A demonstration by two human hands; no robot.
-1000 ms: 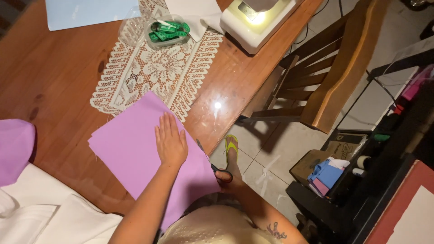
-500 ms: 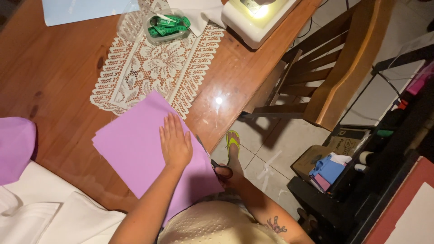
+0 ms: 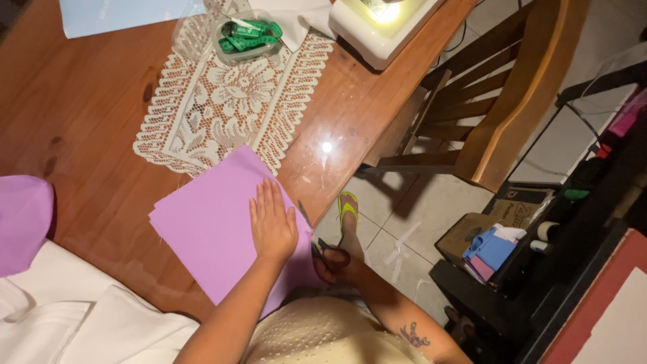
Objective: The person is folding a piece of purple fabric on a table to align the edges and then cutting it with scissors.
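A folded piece of lilac fabric (image 3: 209,222) lies on the wooden table (image 3: 81,114), its near corner hanging over the table edge. My left hand (image 3: 271,222) rests flat on it, fingers together and pointing away from me. At the fabric's right edge, below the table rim, my right hand (image 3: 335,264) grips a pair of scissors (image 3: 309,228) by the dark handles. The blades point up along the edge of the fabric.
A white lace runner (image 3: 229,101) crosses the table, bearing a clear tub with a green measuring tape (image 3: 248,37). A lit white sewing machine (image 3: 384,20) stands at the far edge. A wooden chair (image 3: 499,101) is to the right. More lilac cloth (image 3: 23,222) and white cloth (image 3: 74,323) lie left.
My right hand with the scissors has come up to the right edge of the fabric. My left hand stays flat on the cloth.
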